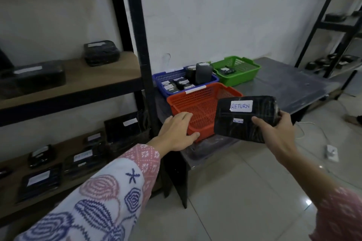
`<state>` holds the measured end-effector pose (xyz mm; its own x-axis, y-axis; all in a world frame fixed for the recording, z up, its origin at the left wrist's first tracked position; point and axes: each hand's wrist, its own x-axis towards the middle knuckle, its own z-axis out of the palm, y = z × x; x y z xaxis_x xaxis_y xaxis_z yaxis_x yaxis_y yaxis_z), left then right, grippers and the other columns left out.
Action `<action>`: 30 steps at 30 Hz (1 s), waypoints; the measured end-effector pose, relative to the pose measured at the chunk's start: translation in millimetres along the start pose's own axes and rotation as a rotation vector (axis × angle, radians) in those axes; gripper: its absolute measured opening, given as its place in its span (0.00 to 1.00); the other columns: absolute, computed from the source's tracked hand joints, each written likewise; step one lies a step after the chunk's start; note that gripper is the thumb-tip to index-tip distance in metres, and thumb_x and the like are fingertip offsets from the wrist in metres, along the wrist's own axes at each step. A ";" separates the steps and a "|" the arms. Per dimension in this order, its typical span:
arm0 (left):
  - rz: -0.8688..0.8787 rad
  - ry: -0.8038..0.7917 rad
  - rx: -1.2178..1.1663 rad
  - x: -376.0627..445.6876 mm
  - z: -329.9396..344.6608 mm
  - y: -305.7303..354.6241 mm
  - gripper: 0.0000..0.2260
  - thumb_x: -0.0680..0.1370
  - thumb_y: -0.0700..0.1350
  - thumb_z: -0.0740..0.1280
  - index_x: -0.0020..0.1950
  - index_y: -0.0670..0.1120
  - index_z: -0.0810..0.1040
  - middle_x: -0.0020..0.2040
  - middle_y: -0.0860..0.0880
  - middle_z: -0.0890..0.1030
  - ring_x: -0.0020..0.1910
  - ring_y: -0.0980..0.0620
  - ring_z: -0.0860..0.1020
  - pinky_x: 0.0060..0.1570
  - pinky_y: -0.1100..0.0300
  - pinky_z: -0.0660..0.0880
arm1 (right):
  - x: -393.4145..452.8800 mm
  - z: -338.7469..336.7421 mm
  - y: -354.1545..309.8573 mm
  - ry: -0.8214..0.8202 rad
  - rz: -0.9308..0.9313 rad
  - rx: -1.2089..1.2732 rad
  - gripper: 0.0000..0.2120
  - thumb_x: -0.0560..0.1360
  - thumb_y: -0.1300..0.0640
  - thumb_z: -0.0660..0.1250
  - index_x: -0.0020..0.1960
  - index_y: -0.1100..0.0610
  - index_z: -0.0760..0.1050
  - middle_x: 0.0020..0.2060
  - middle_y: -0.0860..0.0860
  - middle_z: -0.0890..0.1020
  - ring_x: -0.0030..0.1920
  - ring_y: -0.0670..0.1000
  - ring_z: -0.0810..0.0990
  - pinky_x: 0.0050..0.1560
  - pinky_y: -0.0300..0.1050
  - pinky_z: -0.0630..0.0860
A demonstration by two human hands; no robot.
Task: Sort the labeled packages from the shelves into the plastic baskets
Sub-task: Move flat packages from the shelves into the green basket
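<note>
Black-wrapped package [245, 118] marked RETURN sits pinched in the right hand [278, 129], label up for reading, just beside the red basket [197, 101]. Left hand [176, 131], fingers spread, steadies that basket's rim on the desk [290, 86].

White wall [225, 15], tiled floor [244, 191], grey table [290, 84]

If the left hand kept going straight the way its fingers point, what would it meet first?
Probably the red basket itself: the left hand rests on its near rim, fingers aimed across the empty mesh interior, so the basket's inside comes first. Depth is uncertain.
</note>
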<state>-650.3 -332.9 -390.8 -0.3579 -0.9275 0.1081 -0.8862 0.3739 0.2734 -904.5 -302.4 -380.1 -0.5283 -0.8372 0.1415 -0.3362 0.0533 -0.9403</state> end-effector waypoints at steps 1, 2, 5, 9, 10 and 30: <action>-0.006 0.003 -0.005 16.4 5.9 2.7 0.32 0.76 0.59 0.62 0.75 0.45 0.57 0.74 0.49 0.62 0.72 0.50 0.61 0.72 0.50 0.56 | 14.9 0.7 4.9 -0.002 0.012 0.006 0.28 0.69 0.54 0.73 0.65 0.59 0.67 0.53 0.53 0.76 0.53 0.53 0.74 0.58 0.49 0.71; -0.016 0.004 -0.011 34.2 11.7 5.3 0.32 0.76 0.59 0.62 0.74 0.45 0.58 0.74 0.49 0.62 0.72 0.50 0.61 0.72 0.50 0.57 | 31.4 2.4 10.2 -0.004 0.025 0.013 0.28 0.69 0.54 0.73 0.65 0.58 0.67 0.53 0.53 0.76 0.53 0.53 0.74 0.58 0.50 0.72; -0.062 0.002 -0.037 93.1 28.6 12.5 0.32 0.76 0.59 0.61 0.74 0.45 0.58 0.74 0.48 0.62 0.72 0.50 0.62 0.71 0.50 0.58 | 86.0 7.5 22.5 -0.018 0.050 0.019 0.26 0.69 0.54 0.72 0.64 0.57 0.67 0.53 0.52 0.76 0.54 0.53 0.75 0.59 0.51 0.72; -0.106 0.005 -0.079 178.9 43.0 26.9 0.30 0.77 0.59 0.61 0.74 0.45 0.59 0.74 0.48 0.63 0.71 0.49 0.63 0.70 0.51 0.60 | 168.9 11.8 27.0 -0.032 0.070 0.007 0.26 0.69 0.54 0.71 0.64 0.56 0.67 0.53 0.52 0.76 0.53 0.53 0.74 0.57 0.50 0.72; -0.113 0.008 -0.088 201.4 45.6 31.2 0.30 0.77 0.59 0.61 0.74 0.45 0.59 0.73 0.48 0.63 0.71 0.49 0.63 0.70 0.52 0.61 | 191.3 12.4 28.3 -0.032 0.076 0.010 0.26 0.70 0.54 0.71 0.64 0.56 0.67 0.52 0.52 0.76 0.53 0.53 0.74 0.56 0.49 0.72; -0.618 0.104 -0.377 499.3 130.6 56.2 0.25 0.78 0.53 0.61 0.71 0.43 0.62 0.68 0.46 0.68 0.66 0.47 0.68 0.62 0.55 0.68 | 580.5 95.8 71.4 -0.324 -0.025 0.022 0.26 0.70 0.54 0.71 0.65 0.56 0.66 0.53 0.51 0.76 0.52 0.52 0.75 0.54 0.46 0.71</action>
<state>-917.2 -774.7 -446.3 0.2217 -0.9712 -0.0872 -0.7493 -0.2269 0.6221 -1160.5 -836.6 -394.7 -0.2434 -0.9679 0.0621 -0.3274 0.0217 -0.9446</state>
